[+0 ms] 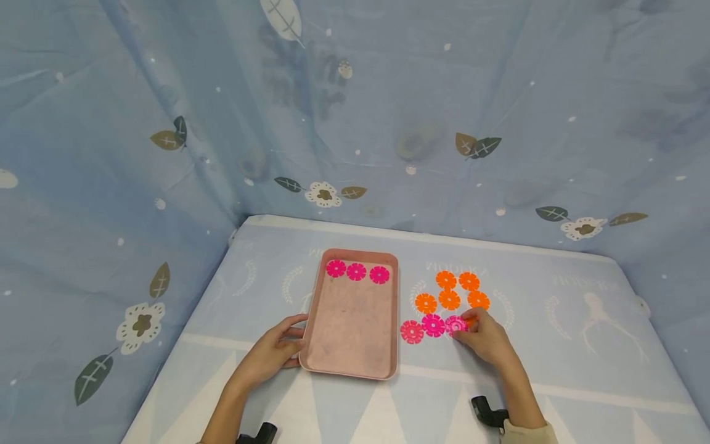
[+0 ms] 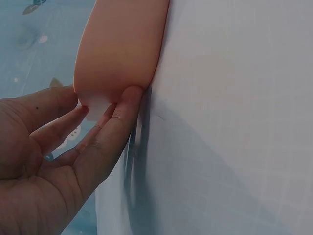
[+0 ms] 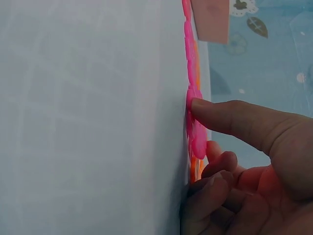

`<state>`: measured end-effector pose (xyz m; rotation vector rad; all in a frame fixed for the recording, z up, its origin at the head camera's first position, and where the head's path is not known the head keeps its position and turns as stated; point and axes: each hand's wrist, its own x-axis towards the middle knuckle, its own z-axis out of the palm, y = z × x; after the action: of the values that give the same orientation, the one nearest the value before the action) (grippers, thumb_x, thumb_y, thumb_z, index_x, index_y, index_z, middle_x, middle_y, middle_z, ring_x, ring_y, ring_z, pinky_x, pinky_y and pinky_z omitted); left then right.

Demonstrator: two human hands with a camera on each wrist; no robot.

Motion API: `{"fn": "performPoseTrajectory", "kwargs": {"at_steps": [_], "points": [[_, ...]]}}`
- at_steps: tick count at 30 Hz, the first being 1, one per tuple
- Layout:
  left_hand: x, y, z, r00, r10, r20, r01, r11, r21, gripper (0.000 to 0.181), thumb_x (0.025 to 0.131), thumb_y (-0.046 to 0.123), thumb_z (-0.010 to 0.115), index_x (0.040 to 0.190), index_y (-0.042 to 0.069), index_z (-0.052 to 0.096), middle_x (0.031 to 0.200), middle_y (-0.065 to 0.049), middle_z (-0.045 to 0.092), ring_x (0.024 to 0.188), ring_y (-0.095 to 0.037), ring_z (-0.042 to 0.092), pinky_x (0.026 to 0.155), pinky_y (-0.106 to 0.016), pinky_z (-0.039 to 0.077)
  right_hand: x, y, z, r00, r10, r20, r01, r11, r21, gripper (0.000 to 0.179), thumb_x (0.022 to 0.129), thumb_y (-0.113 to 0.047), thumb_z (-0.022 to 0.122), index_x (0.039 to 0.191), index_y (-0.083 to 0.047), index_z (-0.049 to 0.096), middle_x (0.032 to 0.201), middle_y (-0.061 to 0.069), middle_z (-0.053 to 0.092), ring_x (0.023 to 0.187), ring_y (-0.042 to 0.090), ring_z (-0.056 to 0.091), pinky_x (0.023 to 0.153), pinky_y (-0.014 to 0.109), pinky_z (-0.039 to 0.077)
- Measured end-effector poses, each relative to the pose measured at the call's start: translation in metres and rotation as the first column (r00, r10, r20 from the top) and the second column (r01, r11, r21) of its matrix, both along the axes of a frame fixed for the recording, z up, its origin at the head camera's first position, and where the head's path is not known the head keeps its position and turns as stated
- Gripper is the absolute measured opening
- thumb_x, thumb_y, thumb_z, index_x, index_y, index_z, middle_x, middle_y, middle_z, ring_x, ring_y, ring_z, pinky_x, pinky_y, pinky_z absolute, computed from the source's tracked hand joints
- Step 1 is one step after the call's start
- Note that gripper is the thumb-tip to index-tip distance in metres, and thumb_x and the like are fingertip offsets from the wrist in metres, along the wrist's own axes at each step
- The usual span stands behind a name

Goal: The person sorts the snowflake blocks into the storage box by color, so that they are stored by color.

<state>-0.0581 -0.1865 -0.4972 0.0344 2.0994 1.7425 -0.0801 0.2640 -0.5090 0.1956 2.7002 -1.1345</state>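
My left hand (image 1: 272,353) holds the left side of a pink rectangular tray (image 1: 349,333), its thumb and fingertips against the wall near the front corner. In the left wrist view the tray's outer wall (image 2: 120,54) lies between thumb and fingers. Three magenta snowflake discs (image 1: 356,272) lie in a row along the tray's far end. Right of the tray, my right hand (image 1: 485,336) pinches a pink snowflake disc (image 1: 457,325) low over the table. The right wrist view has the thumb on that disc's (image 3: 199,139) face; some fingers are hidden.
Several orange snowflake discs (image 1: 448,300) lie just beyond the right hand, one partly under it. A coral-pink disc (image 1: 412,332) and a magenta disc (image 1: 433,325) sit between tray and right hand. A patterned cloth covers the table (image 1: 554,364); blue curtains (image 1: 388,123) hang behind.
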Motion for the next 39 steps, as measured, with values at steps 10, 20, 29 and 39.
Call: {"fn": "performPoseTrajectory", "kwargs": {"at_steps": [10, 20, 29, 39], "points": [[0.0002, 0.0007, 0.0005, 1.000, 0.014, 0.001, -0.014, 1.000, -0.024, 0.052, 0.100, 0.001, 0.054, 0.150, 0.011, 0.044, 0.133, -0.025, 0.051, 0.109, -0.033, 0.064, 0.078, -0.039, 0.060, 0.0018, -0.0005, 0.0064, 0.998, -0.046, -0.044, 0.045, 0.999, -0.009, 0.034, 0.089, -0.013, 0.074, 0.112, 0.005, 0.056, 0.090, 0.011, 0.057, 0.080, 0.026, 0.053, 0.066, 0.033, 0.048], [-0.0003, 0.0005, 0.0001, 1.000, 0.009, 0.002, -0.009, 1.000, -0.012, 0.052, 0.100, 0.001, 0.054, 0.150, 0.010, 0.044, 0.134, -0.026, 0.051, 0.109, -0.034, 0.064, 0.079, -0.039, 0.060, 0.0043, 0.0038, 0.0057, 0.993, -0.107, -0.047, 0.103, 0.991, -0.082, 0.019, 0.095, -0.013, 0.067, 0.106, 0.002, 0.062, 0.091, 0.009, 0.062, 0.080, 0.023, 0.056, 0.065, 0.027, 0.049], [0.0003, 0.0004, -0.0001, 1.000, 0.011, 0.003, -0.011, 1.000, 0.016, 0.053, 0.100, -0.001, 0.053, 0.151, 0.007, 0.042, 0.135, -0.027, 0.050, 0.110, -0.036, 0.063, 0.079, -0.043, 0.060, 0.0062, 0.0051, 0.0063, 0.992, -0.123, -0.022, 0.118, 0.981, -0.155, 0.020, 0.098, -0.013, 0.065, 0.108, 0.004, 0.062, 0.086, 0.009, 0.063, 0.073, 0.022, 0.058, 0.060, 0.026, 0.052], [-0.0003, 0.0006, -0.0007, 1.000, 0.008, -0.006, -0.008, 1.000, -0.001, 0.052, 0.099, -0.001, 0.053, 0.150, 0.009, 0.043, 0.134, -0.027, 0.051, 0.109, -0.034, 0.064, 0.078, -0.039, 0.060, 0.0051, 0.0069, 0.0056, 0.992, -0.123, -0.001, 0.119, 0.961, -0.250, 0.019, 0.098, -0.009, 0.064, 0.107, 0.007, 0.060, 0.086, 0.011, 0.065, 0.075, 0.024, 0.061, 0.062, 0.027, 0.056]]}}
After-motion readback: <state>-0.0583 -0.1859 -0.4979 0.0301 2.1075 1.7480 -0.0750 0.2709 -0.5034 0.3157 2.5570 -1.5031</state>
